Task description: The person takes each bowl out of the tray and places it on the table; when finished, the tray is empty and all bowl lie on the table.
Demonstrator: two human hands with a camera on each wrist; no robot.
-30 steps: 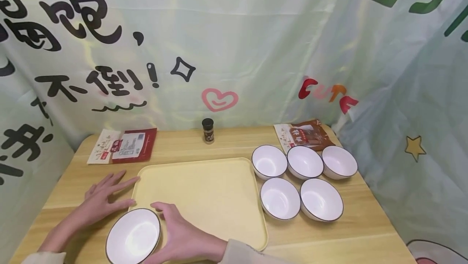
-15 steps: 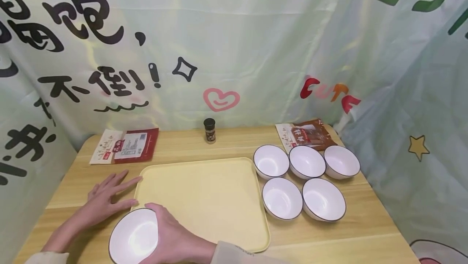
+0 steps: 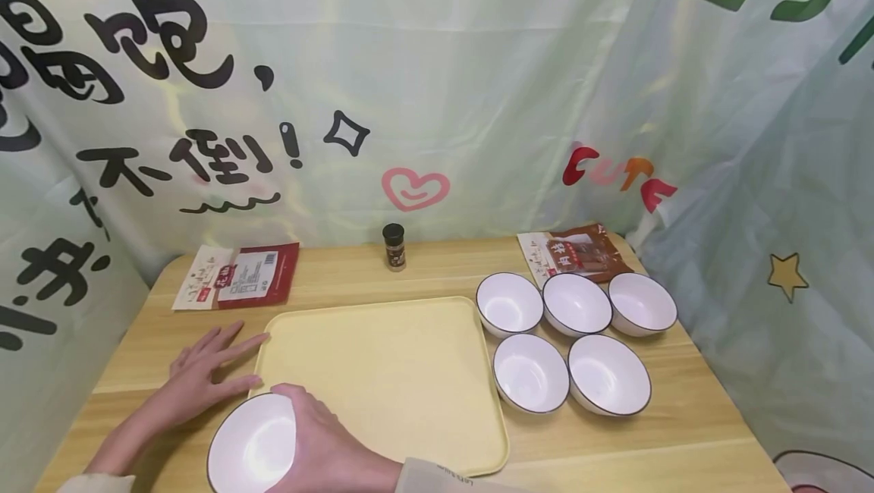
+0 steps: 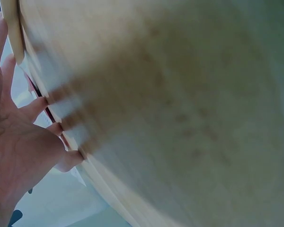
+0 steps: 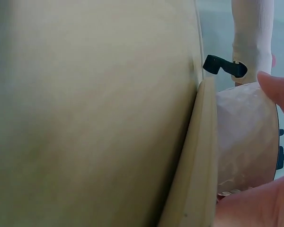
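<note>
A white bowl (image 3: pixel 249 444) with a dark rim stands at the tray's near left corner. My right hand (image 3: pixel 328 440) grips its right side, fingers at the far rim; the thumb is hidden in the head view. In the right wrist view the bowl's faceted outer wall (image 5: pixel 246 137) shows between the thumb and fingers. My left hand (image 3: pixel 201 379) rests with fingers spread at the left edge of the pale yellow tray (image 3: pixel 382 379). The left wrist view shows those fingertips (image 4: pixel 75 158) down on the wooden table, with the tray's edge (image 4: pixel 13 28) beside the hand.
Several matching white bowls (image 3: pixel 530 373) stand in two rows right of the tray. At the back are a red-and-white packet (image 3: pixel 239 277), a black-capped spice jar (image 3: pixel 394 248) and a brown packet (image 3: pixel 576 252). A printed curtain (image 3: pixel 464 98) hangs behind the wooden table (image 3: pixel 614 463).
My right hand has closed in on the bowl and now grips its right side; a second ago its fingers stood just off the rim. The left hand has stayed at the tray's edge.
</note>
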